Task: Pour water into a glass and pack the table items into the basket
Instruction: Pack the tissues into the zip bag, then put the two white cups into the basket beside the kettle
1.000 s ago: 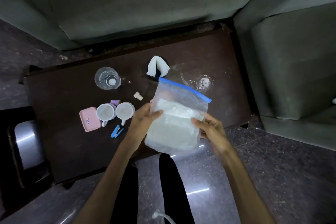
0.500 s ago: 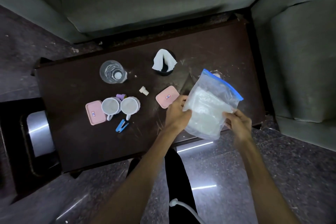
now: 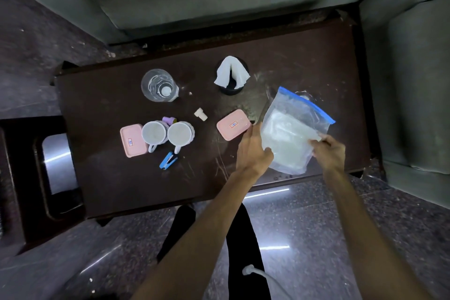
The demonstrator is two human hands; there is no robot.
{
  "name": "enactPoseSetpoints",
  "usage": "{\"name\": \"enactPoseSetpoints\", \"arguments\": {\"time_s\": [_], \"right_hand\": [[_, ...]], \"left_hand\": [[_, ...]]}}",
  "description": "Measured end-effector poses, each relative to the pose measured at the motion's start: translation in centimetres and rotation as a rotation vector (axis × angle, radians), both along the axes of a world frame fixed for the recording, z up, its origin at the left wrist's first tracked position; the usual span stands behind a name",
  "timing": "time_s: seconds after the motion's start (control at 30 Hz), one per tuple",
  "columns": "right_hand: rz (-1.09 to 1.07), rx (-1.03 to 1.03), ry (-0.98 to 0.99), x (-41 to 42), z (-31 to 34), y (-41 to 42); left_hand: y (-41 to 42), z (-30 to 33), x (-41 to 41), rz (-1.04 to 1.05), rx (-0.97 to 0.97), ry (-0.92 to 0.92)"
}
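Note:
A clear zip bag (image 3: pixel 291 135) with a blue seal strip and white contents is held over the right part of the dark table (image 3: pixel 109 185). My left hand (image 3: pixel 253 153) grips its left edge, my right hand (image 3: pixel 328 152) its right edge. A water bottle (image 3: pixel 159 85) stands at the back left. Two white mugs (image 3: pixel 168 135) sit side by side, with a pink box (image 3: pixel 132 140) to their left. Another pink box (image 3: pixel 232 124) lies just left of the bag. A small part of a glass (image 3: pixel 303 95) shows behind the bag.
A black holder with white tissue (image 3: pixel 231 75) stands at the table's back. A blue stapler (image 3: pixel 168 161), a small white cap (image 3: pixel 201 114) and a purple item (image 3: pixel 169 120) lie near the mugs. Green sofas border the far and right sides. A dark basket (image 3: pixel 56 165) sits left of the table.
Both hands have carried the bag from the table's front middle to its right side and lowered it. The second pink box came into sight from behind it.

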State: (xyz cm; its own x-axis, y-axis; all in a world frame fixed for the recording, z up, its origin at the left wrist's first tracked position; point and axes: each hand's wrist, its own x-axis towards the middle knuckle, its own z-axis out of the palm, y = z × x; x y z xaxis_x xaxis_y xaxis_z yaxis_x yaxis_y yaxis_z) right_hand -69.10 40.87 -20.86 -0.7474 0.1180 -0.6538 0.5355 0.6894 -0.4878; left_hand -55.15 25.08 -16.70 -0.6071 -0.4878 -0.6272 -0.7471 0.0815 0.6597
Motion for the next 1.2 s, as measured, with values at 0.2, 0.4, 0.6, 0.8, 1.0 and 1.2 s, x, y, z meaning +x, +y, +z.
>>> {"name": "enactPoseSetpoints", "arguments": {"time_s": [0.2, 0.4, 0.6, 0.8, 1.0, 1.2], "right_hand": [[0.245, 0.374, 0.331, 3.5, 3.8, -2.4], [0.285, -0.138, 0.151, 13.1, 6.5, -11.0], [0.214, -0.226, -0.206, 23.6, 3.9, -19.4], [0.061, -0.172, -0.185, 26.9, 1.9, -22.3], [0.015, -0.286, -0.271, 26.8, 0.6, -23.0], [0.015, -0.344, -0.260, 27.4, 1.0, -23.0]], "left_hand": [[-0.4, 0.6, 4.3, 0.283, -0.150, 0.063], [-5.4, 1.3, 13.7, 0.980, -0.247, 0.062], [-10.7, -0.5, 21.0, 0.979, -0.299, -0.157], [-12.2, -1.9, 21.3, 0.689, -0.237, -0.159], [-13.4, -2.9, 21.4, 0.681, -0.166, -0.163], [-13.4, -3.8, 21.0, 0.572, -0.056, -0.175]]}}
